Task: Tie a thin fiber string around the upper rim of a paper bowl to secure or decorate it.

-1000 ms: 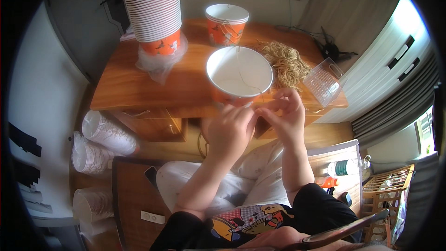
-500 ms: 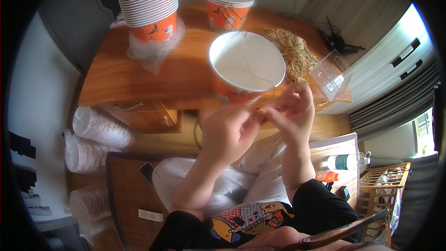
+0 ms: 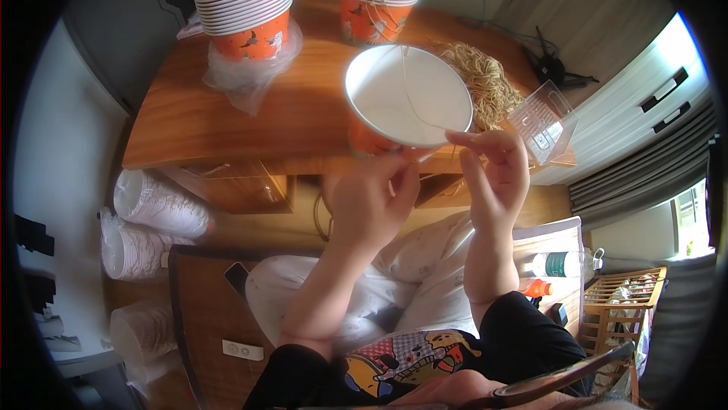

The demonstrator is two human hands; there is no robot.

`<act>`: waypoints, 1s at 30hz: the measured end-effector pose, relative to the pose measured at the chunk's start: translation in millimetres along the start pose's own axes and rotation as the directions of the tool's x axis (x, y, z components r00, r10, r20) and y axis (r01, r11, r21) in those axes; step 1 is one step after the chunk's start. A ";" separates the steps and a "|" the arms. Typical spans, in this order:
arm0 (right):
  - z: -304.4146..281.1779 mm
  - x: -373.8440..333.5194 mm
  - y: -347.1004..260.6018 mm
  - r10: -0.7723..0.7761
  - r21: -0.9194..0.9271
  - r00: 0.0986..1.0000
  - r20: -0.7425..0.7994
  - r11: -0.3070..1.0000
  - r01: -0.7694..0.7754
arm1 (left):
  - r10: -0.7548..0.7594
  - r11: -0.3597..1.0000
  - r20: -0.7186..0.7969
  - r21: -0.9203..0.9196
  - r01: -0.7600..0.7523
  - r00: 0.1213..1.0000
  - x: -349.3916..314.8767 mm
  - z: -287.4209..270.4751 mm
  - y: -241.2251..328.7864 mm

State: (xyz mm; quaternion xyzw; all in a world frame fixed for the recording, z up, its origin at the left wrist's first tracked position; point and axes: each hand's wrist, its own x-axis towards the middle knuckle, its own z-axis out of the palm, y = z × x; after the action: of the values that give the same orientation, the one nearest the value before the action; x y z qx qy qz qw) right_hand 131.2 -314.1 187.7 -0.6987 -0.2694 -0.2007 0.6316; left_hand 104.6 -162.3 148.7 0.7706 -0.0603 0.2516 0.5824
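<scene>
An orange paper bucket (image 3: 379,140) with a white inside stands near the table's front edge, its mouth facing up toward me. A thin beige cord (image 3: 406,90) runs from its far rim down the inside and over to the near right rim. There my right hand (image 3: 497,171) has the cord at its fingertips, a short end hanging below them. Against the bucket's near side, my left hand (image 3: 373,196) is closed, thumb against the fingers. What it pinches is hidden.
Behind stand a few nested orange buckets (image 3: 375,19) with cords, and a tall bucket stack (image 3: 250,38) in clear plastic. A heap of beige cords (image 3: 485,84) and a clear plastic basket (image 3: 544,123) lie right. Wrapped white stacks (image 3: 163,209) fill the floor at left.
My hands, together below the rim before, have moved apart. The right has risen to the bucket's near right rim; the left has shifted slightly, staying by the near side.
</scene>
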 end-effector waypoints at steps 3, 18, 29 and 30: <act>1.4 -0.2 -1.0 -0.019 -0.027 1.000 0.001 0.999 0.019 | 0.003 1.000 -0.009 0.002 -0.003 1.000 0.5 1.1 -1.4; 4.5 20.3 -5.6 -0.274 -0.497 0.844 0.461 0.709 0.501 | 0.026 0.995 -0.037 0.093 -0.022 0.999 2.4 3.8 -7.2; 6.9 24.1 -5.6 -0.209 -0.492 0.832 0.514 0.723 0.486 | 0.029 0.996 -0.026 0.085 -0.027 0.999 4.0 3.6 -3.4; 6.5 23.6 -3.4 -0.197 -0.480 0.839 0.507 0.744 0.465 | 0.028 0.997 -0.042 0.074 -0.025 0.999 3.8 3.9 -2.7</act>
State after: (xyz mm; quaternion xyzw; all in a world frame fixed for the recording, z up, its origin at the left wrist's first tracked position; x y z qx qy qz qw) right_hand 147.0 -304.6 204.2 -0.8237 -0.4475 -0.2284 0.2630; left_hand 110.1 -164.3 147.4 0.7849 -0.0487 0.2780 0.5516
